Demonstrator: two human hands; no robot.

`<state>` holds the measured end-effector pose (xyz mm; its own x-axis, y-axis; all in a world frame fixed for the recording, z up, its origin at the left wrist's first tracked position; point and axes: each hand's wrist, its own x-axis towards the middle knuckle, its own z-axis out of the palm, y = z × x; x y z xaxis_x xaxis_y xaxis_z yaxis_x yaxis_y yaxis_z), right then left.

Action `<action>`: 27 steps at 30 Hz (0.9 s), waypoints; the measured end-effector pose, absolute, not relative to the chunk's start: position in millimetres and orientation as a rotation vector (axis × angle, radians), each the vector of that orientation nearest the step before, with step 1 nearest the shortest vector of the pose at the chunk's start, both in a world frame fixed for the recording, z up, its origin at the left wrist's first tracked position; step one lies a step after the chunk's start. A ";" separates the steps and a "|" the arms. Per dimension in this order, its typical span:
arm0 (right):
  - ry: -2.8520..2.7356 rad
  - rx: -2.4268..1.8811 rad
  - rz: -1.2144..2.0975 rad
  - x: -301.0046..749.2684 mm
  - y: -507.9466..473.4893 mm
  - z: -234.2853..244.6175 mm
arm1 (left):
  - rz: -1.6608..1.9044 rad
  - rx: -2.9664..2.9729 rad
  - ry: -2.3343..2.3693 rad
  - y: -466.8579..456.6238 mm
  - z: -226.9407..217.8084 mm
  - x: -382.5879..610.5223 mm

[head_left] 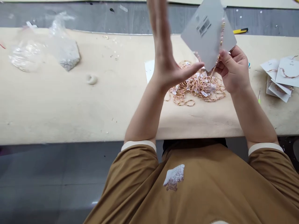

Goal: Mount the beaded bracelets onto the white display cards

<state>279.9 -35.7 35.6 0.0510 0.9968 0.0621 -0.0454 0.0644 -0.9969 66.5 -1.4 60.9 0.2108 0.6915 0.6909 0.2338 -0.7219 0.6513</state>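
My right hand [233,70] is closed on the lower corner of a grey display card [206,31], held tilted above the table. A pink-gold beaded chain [221,39] hangs along the card's right edge. My left hand [164,53] is raised flat with fingers stretched upward and thumb pointing toward the card, holding nothing. Under both hands lies a heap of gold chains with small white tags [198,85] on the pale table [70,102].
A stack of white cards with chains [281,77] lies at the right. Clear plastic bags [44,49] sit at the far left. A yellow cutter [240,30] rests beyond the card, a green-handled tool [259,97] by my right wrist.
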 end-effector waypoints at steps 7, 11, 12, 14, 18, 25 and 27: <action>-1.068 -0.958 1.325 238.4 -30.0 17.3 | 1.349 1.272 0.833 -12.7 52.8 96.8; -1.163 -0.883 1.449 225.3 -38.4 12.9 | 1.337 1.296 0.903 -12.6 49.0 93.4; -1.170 -0.875 1.490 223.9 -40.3 12.9 | 1.313 1.309 0.931 -12.8 49.5 91.8; -1.166 -0.919 1.537 222.9 -42.8 12.9 | 1.277 1.317 0.978 -13.5 51.0 89.5; -1.179 -1.045 1.429 224.5 -43.2 11.0 | 1.290 1.234 0.993 -12.0 51.8 87.6; -1.436 -0.968 1.056 227.9 -40.4 6.9 | 0.941 1.049 0.866 2.7 42.3 80.5; -1.505 -0.993 0.953 229.1 -40.6 3.9 | 0.890 1.054 0.845 5.6 39.0 79.5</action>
